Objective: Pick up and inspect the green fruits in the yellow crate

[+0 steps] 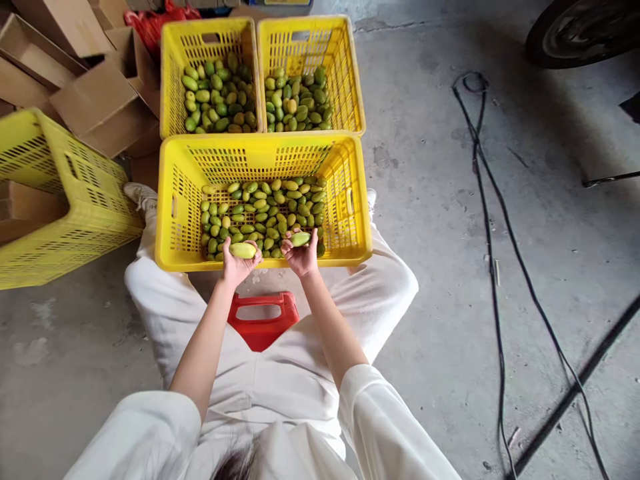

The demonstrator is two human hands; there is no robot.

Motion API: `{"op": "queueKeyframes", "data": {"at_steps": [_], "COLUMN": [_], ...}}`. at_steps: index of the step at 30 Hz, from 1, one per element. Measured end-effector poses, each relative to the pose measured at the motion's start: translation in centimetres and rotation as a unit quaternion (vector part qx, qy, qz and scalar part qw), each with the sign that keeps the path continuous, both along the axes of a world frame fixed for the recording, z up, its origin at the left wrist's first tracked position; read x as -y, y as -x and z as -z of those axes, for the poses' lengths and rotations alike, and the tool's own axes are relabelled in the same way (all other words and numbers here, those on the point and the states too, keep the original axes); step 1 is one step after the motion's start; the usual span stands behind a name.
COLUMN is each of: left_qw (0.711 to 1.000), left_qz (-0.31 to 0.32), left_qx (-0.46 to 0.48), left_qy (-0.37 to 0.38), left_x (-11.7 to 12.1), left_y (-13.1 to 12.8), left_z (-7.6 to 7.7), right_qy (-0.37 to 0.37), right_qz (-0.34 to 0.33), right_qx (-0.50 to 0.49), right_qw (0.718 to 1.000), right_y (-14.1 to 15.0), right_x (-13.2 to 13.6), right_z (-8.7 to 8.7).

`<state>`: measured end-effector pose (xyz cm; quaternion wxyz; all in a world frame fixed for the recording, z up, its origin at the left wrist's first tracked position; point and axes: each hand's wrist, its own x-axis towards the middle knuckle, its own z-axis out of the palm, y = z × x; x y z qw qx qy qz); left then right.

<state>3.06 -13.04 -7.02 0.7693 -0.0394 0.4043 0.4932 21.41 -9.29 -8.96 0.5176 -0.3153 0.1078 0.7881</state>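
My left hand (239, 264) is closed around a pale yellow-green mango (243, 251) at the near rim of the front yellow crate (265, 262). To its right, my right hand (302, 255) grips a greener mango (300, 239), thumb on one side and fingers on the other. Both hands are palm up, and the two fruits are apart. Inside the front crate lie many small oval mangoes (270, 212), green to yellow, spread over the slotted bottom.
Behind stand two more yellow crates (210, 27) (310, 23) partly filled with mangoes. A red stool (263, 327) is between my legs. To the left are a tilted yellow crate (95, 193) and cardboard boxes (100, 100). A black cable (493, 267) runs along the floor at right, below a wheel (575, 33).
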Motion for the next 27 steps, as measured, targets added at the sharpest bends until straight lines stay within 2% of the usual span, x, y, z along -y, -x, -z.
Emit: {"op": "queueKeyframes", "data": {"at_steps": [3, 5, 8, 10, 12, 13, 17, 18, 19, 21, 22, 23, 25, 26, 27], "left_qw": [0.999, 0.998, 0.995, 0.993, 0.991, 0.990, 0.988, 0.988, 0.988, 0.988, 0.987, 0.986, 0.985, 0.985, 0.985], "left_qz": [-0.028, -0.050, -0.089, -0.110, -0.123, -0.128, -0.134, -0.132, -0.131, -0.131, -0.133, -0.136, -0.140, -0.141, -0.141], "left_qx": [0.010, 0.022, 0.037, 0.043, 0.048, 0.051, 0.070, 0.074, 0.078, 0.087, 0.090, 0.093, 0.096, 0.096, 0.096], "left_qy": [0.011, 0.016, 0.018, 0.026, 0.033, 0.034, 0.023, 0.019, 0.014, 0.007, 0.007, 0.009, 0.017, 0.021, 0.025], "left_x": [-0.1, -0.1, 0.0, 0.1, 0.2, 0.2, 0.5, 0.6, 0.6, 0.7, 0.7, 0.7, 0.7, 0.7, 0.7], "left_y": [-0.1, -0.1, -0.2, -0.3, -0.4, -0.5, -0.5, -0.4, -0.4, -0.4, -0.4, -0.5, -0.5, -0.5, -0.5], "left_z": [0.3, 0.5, 0.8, 0.9, 1.0, 1.1, 1.3, 1.4, 1.4, 1.5, 1.5, 1.6, 1.6, 1.7, 1.6], "right_qy": [0.054, 0.119, 0.208, 0.224, 0.191, 0.136, -0.014, -0.103, -0.174, -0.259, -0.272, -0.268, -0.215, -0.204, -0.196], "right_qz": [0.017, 0.016, -0.021, -0.044, -0.051, -0.062, -0.067, -0.114, -0.129, -0.147, -0.190, -0.270, -0.511, -0.558, -0.589], "right_qx": [0.026, 0.070, 0.166, 0.205, 0.232, 0.274, 0.340, 0.407, 0.472, 0.583, 0.643, 0.699, 0.737, 0.724, 0.710], "right_qw": [0.998, 0.990, 0.964, 0.952, 0.953, 0.950, 0.938, 0.900, 0.854, 0.755, 0.690, 0.606, 0.386, 0.351, 0.332], "right_y": [0.2, 0.3, 0.5, 0.7, 0.8, 0.8, -0.2, -0.7, -1.3, -2.3, -2.7, -3.1, -3.6, -3.9, -4.1], "right_x": [-0.5, -0.9, -1.9, -3.4, -6.1, -8.0, -17.3, -19.2, -20.7, -21.3, -20.4, -18.7, -13.8, -11.1, -8.6], "right_z": [0.2, 0.3, 0.1, -0.6, -1.8, -2.7, -7.0, -7.8, -8.4, -8.6, -8.1, -7.3, -5.0, -3.6, -2.2]}}
